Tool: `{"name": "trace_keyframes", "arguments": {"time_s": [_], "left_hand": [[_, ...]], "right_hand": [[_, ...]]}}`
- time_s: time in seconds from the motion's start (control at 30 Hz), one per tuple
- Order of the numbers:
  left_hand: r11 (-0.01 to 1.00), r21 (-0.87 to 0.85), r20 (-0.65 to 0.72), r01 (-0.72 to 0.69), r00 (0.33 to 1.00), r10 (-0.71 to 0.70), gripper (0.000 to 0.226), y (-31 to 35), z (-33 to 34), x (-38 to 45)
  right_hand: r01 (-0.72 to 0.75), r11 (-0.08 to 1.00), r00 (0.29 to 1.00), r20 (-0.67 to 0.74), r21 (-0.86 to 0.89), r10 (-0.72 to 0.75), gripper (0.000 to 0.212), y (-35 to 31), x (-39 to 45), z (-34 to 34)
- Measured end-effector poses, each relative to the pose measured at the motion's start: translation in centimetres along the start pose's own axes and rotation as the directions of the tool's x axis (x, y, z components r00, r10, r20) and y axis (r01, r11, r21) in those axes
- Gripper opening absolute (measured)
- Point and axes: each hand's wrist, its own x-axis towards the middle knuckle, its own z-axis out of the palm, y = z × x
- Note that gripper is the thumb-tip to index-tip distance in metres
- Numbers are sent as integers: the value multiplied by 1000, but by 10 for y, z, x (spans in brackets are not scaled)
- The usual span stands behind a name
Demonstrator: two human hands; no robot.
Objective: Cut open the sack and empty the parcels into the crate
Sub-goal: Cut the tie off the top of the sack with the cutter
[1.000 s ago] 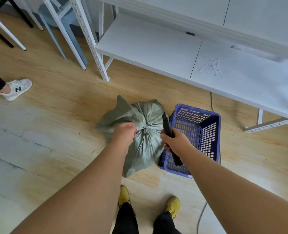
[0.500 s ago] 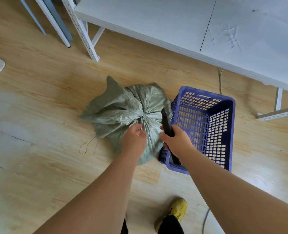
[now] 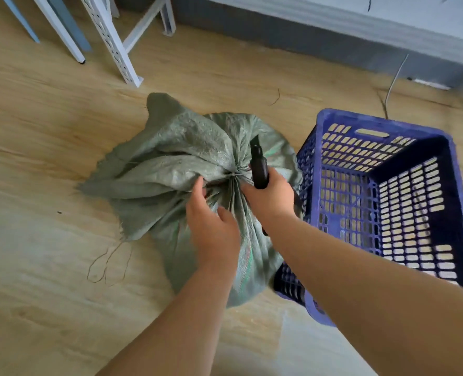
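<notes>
Sack (image 3: 170, 169): on floor beside crate (image 3: 388, 202), neck still tied, uncut. Left hand (image 3: 211, 226) loosely cupped at the neck; right hand (image 3: 271, 196) grips knife (image 3: 259, 164). Crate empty; cutting, emptying remain.

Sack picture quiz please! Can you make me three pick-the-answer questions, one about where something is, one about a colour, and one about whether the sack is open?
1. Where is the crate?
A. right of the sack
B. on a shelf
C. on top of the sack

2. What colour is the crate?
A. red
B. blue
C. yellow

3. How is the sack?
A. cut open
B. emptied out flat
C. tied shut

Answers:
1 A, it stands on the floor against the sack's right side.
2 B, its walls are blue.
3 C, the neck is bunched with string, and the right hand only holds the knife by it.
</notes>
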Motion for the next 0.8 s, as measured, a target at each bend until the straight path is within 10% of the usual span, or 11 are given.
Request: {"name": "trace_keyframes", "arguments": {"time_s": [0.23, 0.57, 0.8], "left_hand": [[954, -92, -94, -285, 956, 277, 69, -12, 35, 53], [973, -131, 159, -190, 965, 210, 59, -8, 3, 75], [912, -84, 256, -401, 876, 409, 53, 3, -10, 100]], "right_hand": [[143, 981, 986, 71, 134, -154, 44, 3, 49, 19], [130, 980, 969, 190, 151, -157, 39, -20, 56, 14], [42, 977, 999, -2, 208, -42, 41, -18, 66, 32]]}}
